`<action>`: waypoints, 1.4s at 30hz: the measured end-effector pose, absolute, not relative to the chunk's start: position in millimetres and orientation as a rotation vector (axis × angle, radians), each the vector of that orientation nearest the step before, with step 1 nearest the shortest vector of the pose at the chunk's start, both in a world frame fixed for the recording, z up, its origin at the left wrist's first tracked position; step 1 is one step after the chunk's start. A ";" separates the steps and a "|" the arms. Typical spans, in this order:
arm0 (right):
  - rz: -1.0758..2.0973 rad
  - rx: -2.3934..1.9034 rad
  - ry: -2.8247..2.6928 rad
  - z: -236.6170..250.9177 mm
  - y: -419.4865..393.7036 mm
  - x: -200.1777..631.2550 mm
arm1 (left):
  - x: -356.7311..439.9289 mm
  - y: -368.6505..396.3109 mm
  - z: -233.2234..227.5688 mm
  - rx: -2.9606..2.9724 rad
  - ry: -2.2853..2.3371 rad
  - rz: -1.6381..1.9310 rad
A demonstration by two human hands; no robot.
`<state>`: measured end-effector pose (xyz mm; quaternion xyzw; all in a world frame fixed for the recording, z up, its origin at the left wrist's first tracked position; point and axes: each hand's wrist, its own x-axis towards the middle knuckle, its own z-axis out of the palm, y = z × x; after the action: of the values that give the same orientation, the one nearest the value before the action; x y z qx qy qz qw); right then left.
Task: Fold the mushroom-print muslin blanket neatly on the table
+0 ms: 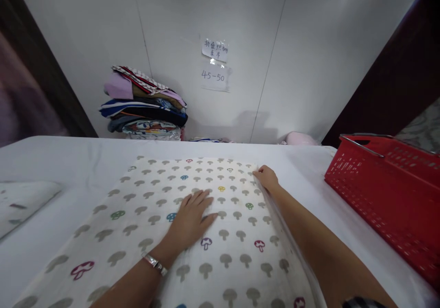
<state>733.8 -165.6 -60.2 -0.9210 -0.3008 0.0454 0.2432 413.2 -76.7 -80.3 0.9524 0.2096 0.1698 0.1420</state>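
Note:
A white cloth with a mushroom print (pixel 144 216) lies spread flat on the white table (pixel 62 156) in front of me. My left hand (pixel 190 218) rests palm down on the middle of the cloth, fingers together and pointing away from me; a silver bracelet sits on that wrist. My right hand (pixel 266 178) reaches to the cloth's far right corner and pinches its edge there.
A red plastic basket (pixel 388 193) stands on the table at the right. A stack of folded fabrics (pixel 144 104) sits against the back wall. Two paper notes (pixel 215 65) hang on the wall. Another folded white cloth (pixel 20 202) lies at the left edge.

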 end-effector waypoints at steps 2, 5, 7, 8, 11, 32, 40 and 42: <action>0.134 -2.563 -0.833 -59.4 -165.6 732.1 | 412.9 -76.7 -80.8 2.744 0.618 0.474; 0.108 -2.592 -0.850 -59.0 -162.6 730.9 | 412.3 -77.1 -80.3 2.745 0.620 0.465; 0.076 -2.604 -0.863 -59.3 -160.7 730.4 | 412.0 -77.5 -79.8 2.744 0.608 0.473; 0.061 -2.613 -0.871 -59.4 -160.2 730.1 | 411.9 -77.6 -79.7 2.743 0.605 0.474; 0.016 -2.638 -0.918 -58.3 -160.2 728.4 | 412.3 -77.9 -78.8 2.744 0.599 0.472; -0.111 -2.533 -1.667 -59.5 -93.9 725.0 | 466.9 27.1 -36.3 2.829 0.881 0.444; -0.180 -2.500 -1.676 -56.7 -93.4 719.7 | 488.6 74.2 -59.5 2.978 0.957 0.392; -0.191 -2.499 -1.652 -57.2 -95.2 717.4 | 487.9 75.4 -59.1 2.993 0.944 0.398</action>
<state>717.4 -95.2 -57.2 -0.8305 -0.5490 -0.0634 0.0697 487.9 75.4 -59.1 0.9461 0.2983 0.1259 -0.0107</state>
